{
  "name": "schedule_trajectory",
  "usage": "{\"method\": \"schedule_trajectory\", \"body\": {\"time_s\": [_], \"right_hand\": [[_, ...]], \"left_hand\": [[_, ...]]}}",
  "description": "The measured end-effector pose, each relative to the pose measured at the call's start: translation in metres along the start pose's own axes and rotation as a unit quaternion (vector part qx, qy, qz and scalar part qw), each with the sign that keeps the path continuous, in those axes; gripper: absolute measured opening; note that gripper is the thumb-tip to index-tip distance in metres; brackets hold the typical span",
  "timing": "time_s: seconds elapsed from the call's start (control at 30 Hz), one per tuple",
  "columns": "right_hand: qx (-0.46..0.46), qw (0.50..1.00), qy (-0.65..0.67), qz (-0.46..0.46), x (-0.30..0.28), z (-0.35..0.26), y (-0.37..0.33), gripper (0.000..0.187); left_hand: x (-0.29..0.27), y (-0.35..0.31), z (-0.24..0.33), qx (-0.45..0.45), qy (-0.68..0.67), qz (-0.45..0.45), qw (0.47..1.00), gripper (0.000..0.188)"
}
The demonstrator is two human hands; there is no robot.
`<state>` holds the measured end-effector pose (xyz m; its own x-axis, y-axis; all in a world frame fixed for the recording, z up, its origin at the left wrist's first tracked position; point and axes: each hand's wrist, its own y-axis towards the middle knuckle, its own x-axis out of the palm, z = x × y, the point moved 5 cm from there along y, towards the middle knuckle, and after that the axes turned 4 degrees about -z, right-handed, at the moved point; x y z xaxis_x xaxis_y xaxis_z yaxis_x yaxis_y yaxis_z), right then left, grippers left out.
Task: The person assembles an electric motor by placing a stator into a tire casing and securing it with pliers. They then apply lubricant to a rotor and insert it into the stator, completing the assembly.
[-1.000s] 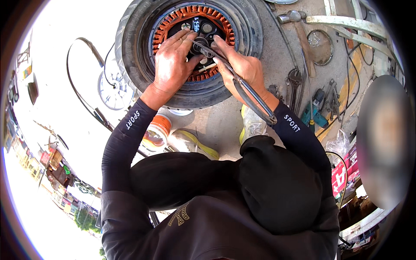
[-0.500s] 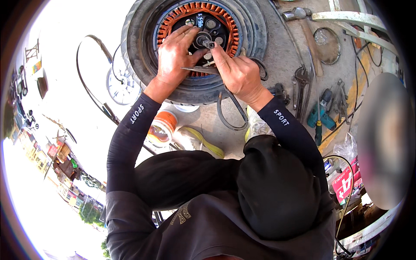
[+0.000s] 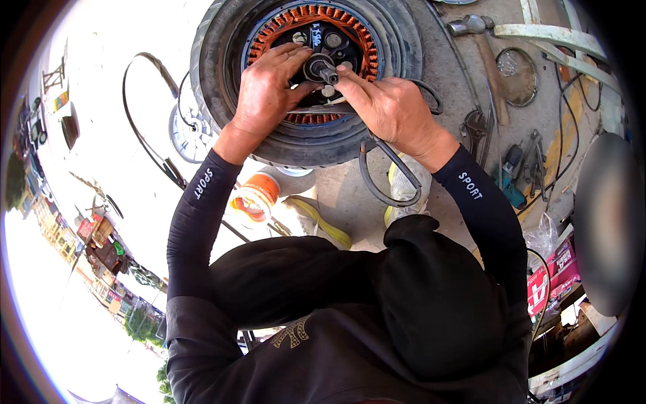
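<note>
A hub motor wheel (image 3: 414, 60) with a black tyre lies flat before me, its ring of copper windings (image 3: 369, 50) exposed around a dark centre. A steel axle (image 3: 328, 73) sticks up from the middle, with a dark round bearing (image 3: 312, 65) at its base. The thumb and fingers of my left hand (image 3: 266, 84) close round this bearing from the left. My right hand (image 3: 404, 111) grips a pair of large scissors (image 3: 387, 195). Their dark loop handles hang out past the palm and the blade points left over the windings. My right fingertips touch or nearly touch the axle; the contact is unclear.
Right of the wheel lie a hammer (image 3: 471, 25), a round dish (image 3: 517, 75), an adjustable wrench (image 3: 475, 128) and a teal power tool (image 3: 511, 176). A white metal frame (image 3: 558, 35) stands beyond. An orange-and-white bucket (image 3: 259, 195) sits near my shoes (image 3: 404, 185).
My right hand has moved slightly right with the scissors, whose handles have swung to the right. The left hand stays at the bearing. The view has shifted a little.
</note>
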<state>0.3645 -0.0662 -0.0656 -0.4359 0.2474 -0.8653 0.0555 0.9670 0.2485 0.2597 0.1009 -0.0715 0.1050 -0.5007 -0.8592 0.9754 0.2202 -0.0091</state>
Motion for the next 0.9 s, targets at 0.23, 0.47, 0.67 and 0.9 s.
{"method": "schedule_trajectory", "body": {"time_s": [0.23,0.47,0.67,0.9], "right_hand": [[0.026,0.988,0.148,0.038,0.001,0.023,0.002,0.039],[0.02,0.996,0.088,-0.007,-0.008,0.016,0.011,0.046],[-0.005,1.0,-0.013,0.008,0.006,0.004,-0.003,0.054],[-0.058,0.995,-0.075,0.035,0.018,0.002,-0.011,0.05]], "left_hand": [[0.001,-0.002,0.001,-0.008,-0.021,0.017,1.0,0.054],[0.003,-0.008,-0.001,-0.028,-0.04,0.018,0.999,0.057],[0.002,-0.008,0.0,-0.028,-0.03,0.036,0.999,0.051],[0.002,-0.01,-0.002,-0.007,-0.023,0.043,0.999,0.051]]}}
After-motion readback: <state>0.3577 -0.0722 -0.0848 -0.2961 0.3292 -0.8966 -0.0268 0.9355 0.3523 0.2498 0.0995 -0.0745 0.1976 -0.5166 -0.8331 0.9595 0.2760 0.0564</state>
